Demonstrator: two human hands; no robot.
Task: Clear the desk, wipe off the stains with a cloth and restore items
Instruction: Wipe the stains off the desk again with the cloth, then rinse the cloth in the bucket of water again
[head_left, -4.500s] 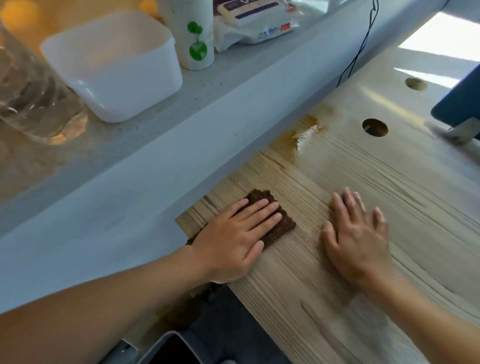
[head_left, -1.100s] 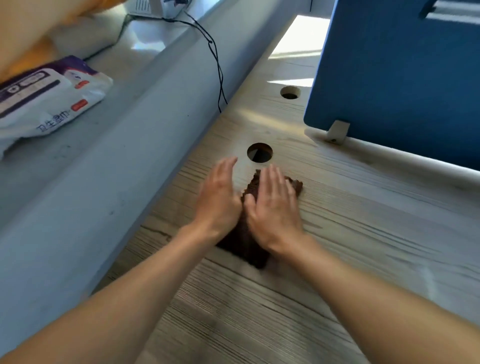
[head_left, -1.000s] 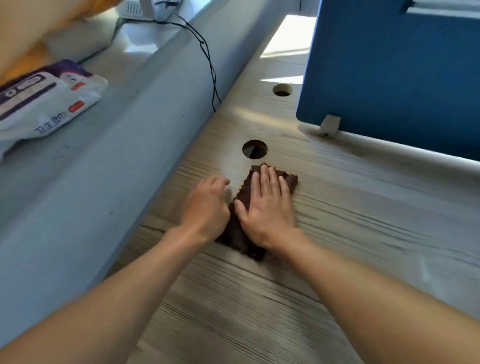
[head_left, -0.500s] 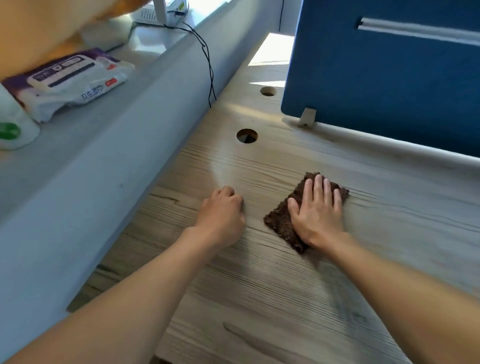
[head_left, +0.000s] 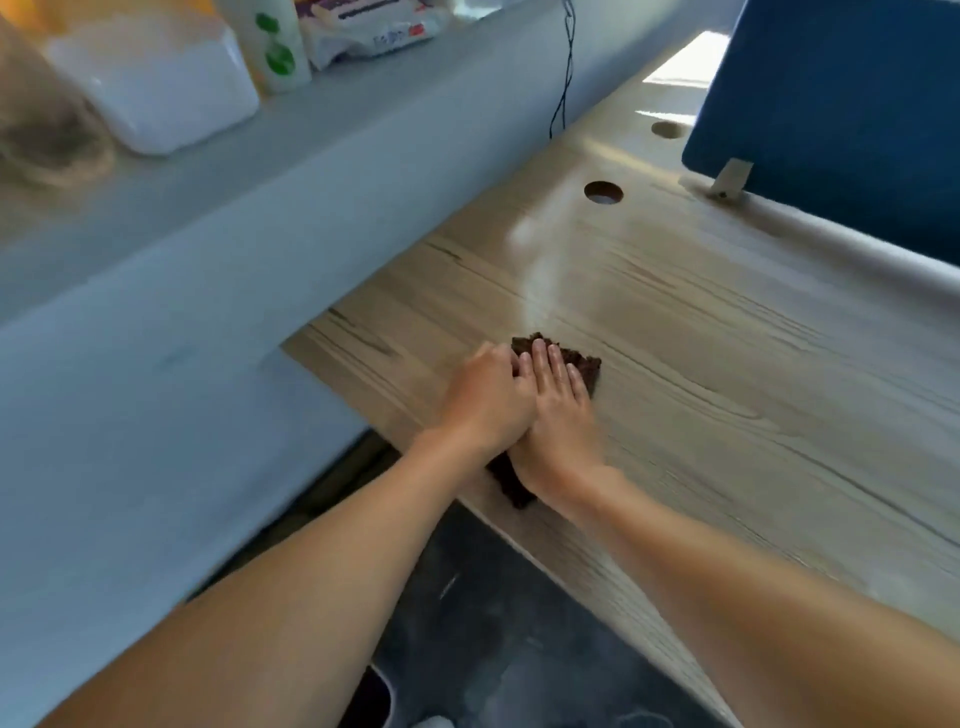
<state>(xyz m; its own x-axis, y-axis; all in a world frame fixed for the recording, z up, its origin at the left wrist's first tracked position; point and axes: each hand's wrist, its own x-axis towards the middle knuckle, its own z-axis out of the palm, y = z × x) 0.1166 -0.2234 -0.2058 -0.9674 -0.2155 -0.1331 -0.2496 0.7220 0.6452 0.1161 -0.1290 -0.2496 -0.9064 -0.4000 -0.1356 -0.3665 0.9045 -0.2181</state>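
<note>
While right hand (head_left: 558, 415) presses brown cloth (head_left: 583, 364) flat with straight fingers, well short of cable hole (head_left: 603, 192), left hand (head_left: 488, 400) abuts it, fingers curled; grip on cloth unclear.

- Pretty bright daylight here, and we'd say it comes from the far end: there's a blown-out sun patch (head_left: 680, 62) on the table (head_left: 727, 364) right by the blue partition (head_left: 841, 104).
- We get a pale streak of glare (head_left: 540, 260) running down the wood grain.
- The floor (head_left: 493, 623) below the table edge sits in dim shade.
- The whole frame is soft with motion blur. The white tub (head_left: 156, 88) on the ledge (head_left: 218, 208) is mushy and washed out.
- The wide-angle lens bends the ledge line for us and stretches the forearms (head_left: 260, 623) at the bottom corners.
</note>
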